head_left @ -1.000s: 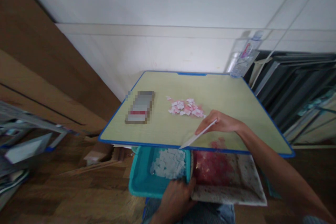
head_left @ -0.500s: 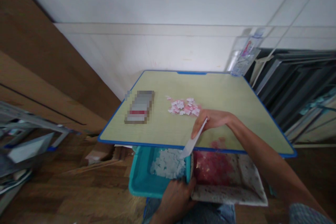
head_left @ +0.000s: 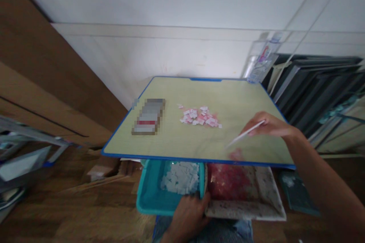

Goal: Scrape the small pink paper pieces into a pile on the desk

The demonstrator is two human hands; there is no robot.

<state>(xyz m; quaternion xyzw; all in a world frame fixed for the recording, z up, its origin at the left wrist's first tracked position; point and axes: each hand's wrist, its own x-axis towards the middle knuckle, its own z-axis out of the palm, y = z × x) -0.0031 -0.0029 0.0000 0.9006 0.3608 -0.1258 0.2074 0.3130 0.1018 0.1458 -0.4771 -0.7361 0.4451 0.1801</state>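
Observation:
Above the right part of the yellowish table (head_left: 171, 144), my right hand (head_left: 264, 123) is closed on a thin flat white strip (head_left: 246, 134); its exact kind I cannot make out. The strip tilts down to the left, over the near side of the tabletop. My left hand (head_left: 189, 210) grips the adjoining rims of a teal basin (head_left: 151, 207) and a stained white tray (head_left: 245, 212). Small white pieces (head_left: 181, 178) lie in the basin. Red wet-looking stuff (head_left: 228, 180) covers the tray's left part. A pile of pink-stained white pieces (head_left: 199, 117) sits mid-table.
A pixelated phone-shaped object (head_left: 148, 117) lies on the table's left side. At the back right corner stands a clear plastic bottle (head_left: 264, 60). Dark panels (head_left: 319, 79) lean at the right, cardboard (head_left: 104, 167) is on the floor at left, and a wall (head_left: 171, 53) closes the back.
My right hand has moved right with the white strip, away from above the basin's edge and the pile. My left hand stays on the rims. The view has shifted slightly.

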